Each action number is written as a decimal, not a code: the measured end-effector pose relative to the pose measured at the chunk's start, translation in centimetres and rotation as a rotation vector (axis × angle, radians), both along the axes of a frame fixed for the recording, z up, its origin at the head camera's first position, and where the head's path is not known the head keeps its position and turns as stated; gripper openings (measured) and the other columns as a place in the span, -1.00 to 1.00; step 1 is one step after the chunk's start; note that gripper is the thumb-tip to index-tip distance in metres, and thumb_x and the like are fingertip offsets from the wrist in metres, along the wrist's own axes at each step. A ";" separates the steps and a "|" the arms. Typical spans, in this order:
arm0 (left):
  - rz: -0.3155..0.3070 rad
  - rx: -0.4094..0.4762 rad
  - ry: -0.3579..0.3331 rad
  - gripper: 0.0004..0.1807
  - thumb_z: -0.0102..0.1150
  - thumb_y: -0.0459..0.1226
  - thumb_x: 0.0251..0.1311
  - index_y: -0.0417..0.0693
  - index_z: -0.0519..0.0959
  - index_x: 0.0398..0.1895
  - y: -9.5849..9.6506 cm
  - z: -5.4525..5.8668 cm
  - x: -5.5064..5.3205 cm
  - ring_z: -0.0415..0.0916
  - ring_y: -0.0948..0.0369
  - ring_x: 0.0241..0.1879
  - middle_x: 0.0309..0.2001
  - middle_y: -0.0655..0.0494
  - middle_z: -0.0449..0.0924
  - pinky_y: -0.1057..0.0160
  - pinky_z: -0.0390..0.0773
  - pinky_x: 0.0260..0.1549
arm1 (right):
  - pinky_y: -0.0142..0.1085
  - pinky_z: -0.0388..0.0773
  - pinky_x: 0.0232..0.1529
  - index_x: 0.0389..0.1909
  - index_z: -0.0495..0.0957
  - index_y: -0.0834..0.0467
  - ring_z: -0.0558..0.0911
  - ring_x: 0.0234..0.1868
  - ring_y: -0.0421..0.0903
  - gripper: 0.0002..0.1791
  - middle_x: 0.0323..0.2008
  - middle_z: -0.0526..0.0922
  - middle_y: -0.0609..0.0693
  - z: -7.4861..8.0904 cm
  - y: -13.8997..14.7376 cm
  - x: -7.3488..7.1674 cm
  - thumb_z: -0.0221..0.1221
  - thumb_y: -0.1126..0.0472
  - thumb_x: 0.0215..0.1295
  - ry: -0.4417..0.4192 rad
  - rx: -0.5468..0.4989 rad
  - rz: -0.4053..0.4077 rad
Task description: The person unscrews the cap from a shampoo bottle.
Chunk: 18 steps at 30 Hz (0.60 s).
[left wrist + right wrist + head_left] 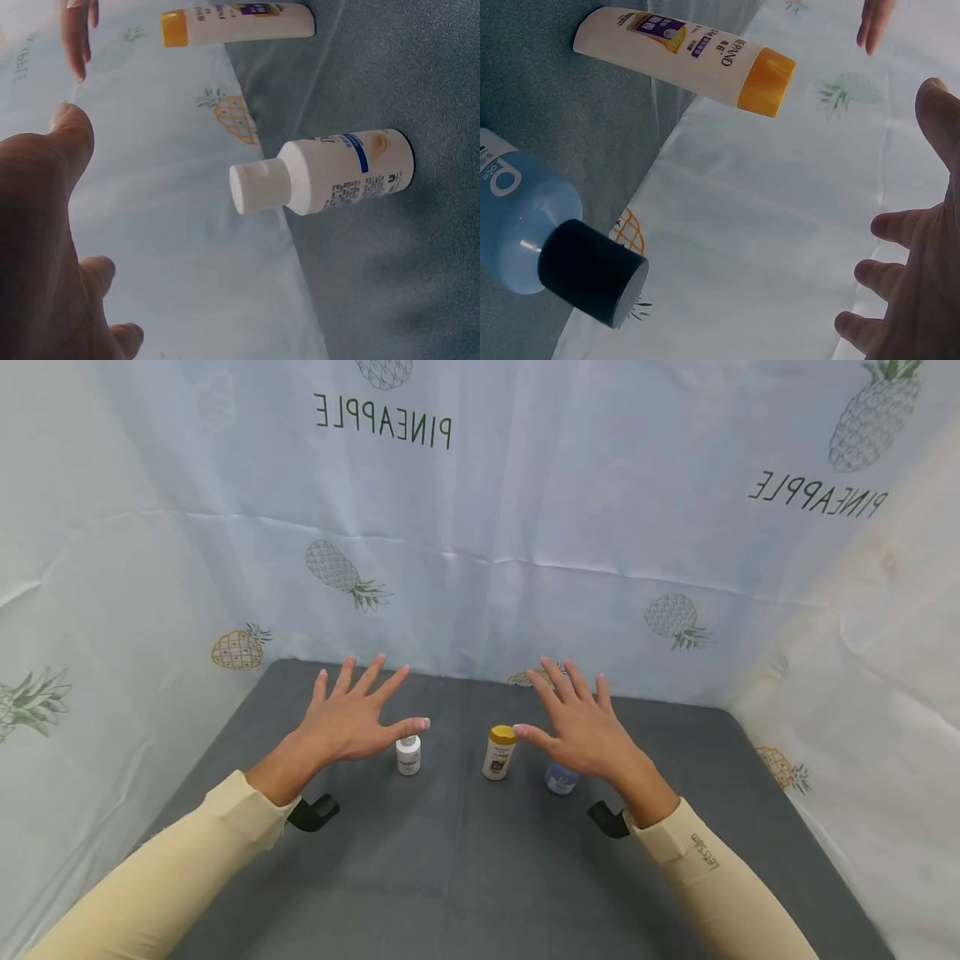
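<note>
From where I am standing, three bottles are resting upright on the grey worktop (420, 877), and the yellow-capped bottle (498, 753) is serving as the reference point. The white bottle (408, 757) is standing to its left. The blue bottle (561, 779) is standing to its right, slightly nearer the person.

The left hand (348, 722) is hovering above and beyond the white bottle; the right hand (585, 735) is hovering to the right of the yellow-capped bottle, over the blue bottle. On both hands, the fingers are extending, spread apart and gripping nothing. The wrist views are showing gaps between the hands and the bottles.

Hazard 1: The right hand is hiding the top of the blue bottle from the head view. Lowering it straight down could be pressing on the black cap (592, 272) and tipping the bottle.

Hazard 2: The right thumb (534, 736) is pointing towards the yellow-capped bottle. An inward sweep could be toppling that slim bottle.

Hazard 3: The left thumb (407, 727) is overhanging the white bottle's line of approach; a careless drop could be knocking it over.
</note>
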<state>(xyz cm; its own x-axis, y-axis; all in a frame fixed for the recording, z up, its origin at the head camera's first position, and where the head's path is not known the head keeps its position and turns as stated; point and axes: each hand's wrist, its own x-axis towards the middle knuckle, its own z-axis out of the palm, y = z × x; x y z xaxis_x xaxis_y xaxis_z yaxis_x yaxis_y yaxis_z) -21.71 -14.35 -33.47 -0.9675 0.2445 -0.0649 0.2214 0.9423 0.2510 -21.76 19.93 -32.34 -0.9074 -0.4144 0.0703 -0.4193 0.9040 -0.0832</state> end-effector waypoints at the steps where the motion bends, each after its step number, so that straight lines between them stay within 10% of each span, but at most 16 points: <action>1: -0.003 0.001 0.003 0.07 -0.19 0.56 0.29 0.36 -0.18 0.72 0.0 0.0 0.0 -0.57 -0.31 0.67 0.74 -0.03 -0.40 -0.50 -0.51 0.51 | 0.45 -0.37 0.58 0.72 -0.15 -0.10 -0.25 0.73 0.20 -0.02 0.74 -0.25 0.00 0.0 -0.1 0.0 0.00 -0.42 0.50 -0.002 -0.002 0.001; 18: -0.019 0.003 0.026 0.06 -0.15 0.55 0.28 0.37 -0.16 0.72 -0.2 -0.7 -0.3 -0.55 -0.30 0.67 0.74 -0.03 -0.39 -0.49 -0.48 0.53 | 0.41 -0.37 0.60 0.71 -0.10 -0.09 -0.23 0.74 0.17 -0.02 0.74 -0.21 -0.02 -0.4 -3.4 -0.1 -0.01 -0.45 0.48 0.002 -0.021 0.066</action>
